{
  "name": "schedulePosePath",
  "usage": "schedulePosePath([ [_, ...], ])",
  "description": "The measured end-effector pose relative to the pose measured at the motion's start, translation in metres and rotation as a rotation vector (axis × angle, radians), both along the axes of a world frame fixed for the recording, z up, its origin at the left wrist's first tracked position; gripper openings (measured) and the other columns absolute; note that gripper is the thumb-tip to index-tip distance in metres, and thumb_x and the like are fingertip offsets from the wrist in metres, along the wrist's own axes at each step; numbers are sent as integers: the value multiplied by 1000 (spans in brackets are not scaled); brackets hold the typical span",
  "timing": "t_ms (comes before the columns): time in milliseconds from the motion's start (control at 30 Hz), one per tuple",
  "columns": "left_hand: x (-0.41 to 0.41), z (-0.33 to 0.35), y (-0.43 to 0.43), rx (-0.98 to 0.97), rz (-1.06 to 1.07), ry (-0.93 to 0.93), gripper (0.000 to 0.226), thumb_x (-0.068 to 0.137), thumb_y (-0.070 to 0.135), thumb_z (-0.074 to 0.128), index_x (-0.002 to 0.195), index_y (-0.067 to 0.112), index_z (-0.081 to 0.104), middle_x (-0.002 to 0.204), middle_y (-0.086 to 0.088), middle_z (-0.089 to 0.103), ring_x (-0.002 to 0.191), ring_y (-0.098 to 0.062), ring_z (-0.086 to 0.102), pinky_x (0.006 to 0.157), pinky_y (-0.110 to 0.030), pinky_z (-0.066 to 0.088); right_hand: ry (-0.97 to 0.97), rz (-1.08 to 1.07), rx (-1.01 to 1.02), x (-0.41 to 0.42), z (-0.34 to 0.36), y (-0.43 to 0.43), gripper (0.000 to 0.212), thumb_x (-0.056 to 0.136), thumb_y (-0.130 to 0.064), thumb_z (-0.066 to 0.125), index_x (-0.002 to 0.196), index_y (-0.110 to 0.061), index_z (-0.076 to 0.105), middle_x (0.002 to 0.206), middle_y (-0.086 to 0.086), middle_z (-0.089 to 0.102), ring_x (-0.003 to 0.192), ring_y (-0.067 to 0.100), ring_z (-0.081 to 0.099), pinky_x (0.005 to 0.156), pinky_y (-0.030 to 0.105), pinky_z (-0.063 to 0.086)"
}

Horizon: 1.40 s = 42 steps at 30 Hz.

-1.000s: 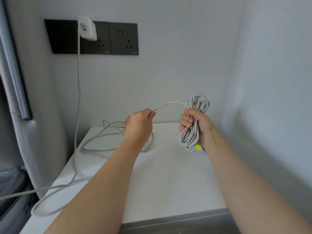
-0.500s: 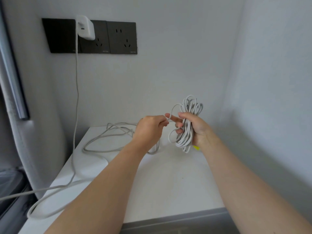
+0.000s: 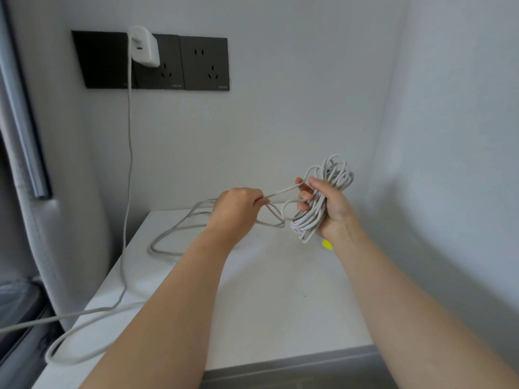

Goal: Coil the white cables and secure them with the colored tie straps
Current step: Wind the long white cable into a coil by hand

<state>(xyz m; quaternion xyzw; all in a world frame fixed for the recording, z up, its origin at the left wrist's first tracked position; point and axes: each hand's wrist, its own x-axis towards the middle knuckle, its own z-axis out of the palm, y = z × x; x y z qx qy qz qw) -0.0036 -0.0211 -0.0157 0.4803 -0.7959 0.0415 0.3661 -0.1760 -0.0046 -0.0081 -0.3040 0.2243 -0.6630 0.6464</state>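
Tabletop [image 3: 266,290], cable coil [image 3: 309,220] within right fingers [image 3: 305,195], left fingers [image 3: 254,200] pinching strand [image 3: 280,191]

A white tabletop [image 3: 280,290] fills a pale-walled corner; above it, 3 dark socket panels [image 3: 157,77] sit on the back wall [image 3: 280,108].

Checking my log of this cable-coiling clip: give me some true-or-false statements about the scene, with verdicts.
1. The right hand grips the coiled cable bundle. True.
2. The left hand is empty. False: it pinches a cable strand.
3. The white charger sits in a wall socket. True.
4. The bundle rests on the table. False: it is held above it.
5. The whole cable is coiled. False: loose loops lie on the table.
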Motion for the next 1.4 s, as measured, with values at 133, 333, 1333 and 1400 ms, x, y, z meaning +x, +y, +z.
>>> schedulePosePath([
  [133,-2,-2,1,-105,-79,-13,25,92,22,53,80,6,68,70,-11,64,68,-32,54,59,-30,33,-10,-16,7,1,-2,-1,17,91,-4,47,76,-11,49,69,4,68,42,7,48,39,18,37],
  [333,-4,-1,1,-266,-116,-30,25,78,16,58,55,7,59,44,-6,49,41,-25,33,51,-25,25,56,4,45,5,-5,0,10,92,-7,49,87,-7,58,58,-3,62,45,5,51,41,16,39],
  [1333,-16,-5,4,505,-419,561,28,81,4,68,108,12,66,106,0,67,99,-8,60,86,-19,45,-117,137,-17,10,2,3,28,96,-15,40,69,-15,38,41,-7,35,35,5,39,54,19,53],
  [1400,-16,-6,4,521,-417,568,25,82,5,67,106,13,67,104,0,68,97,-7,61,89,-22,46,-109,148,-18,10,2,3,28,97,-16,40,69,-15,39,41,-7,36,34,5,38,52,18,50],
])
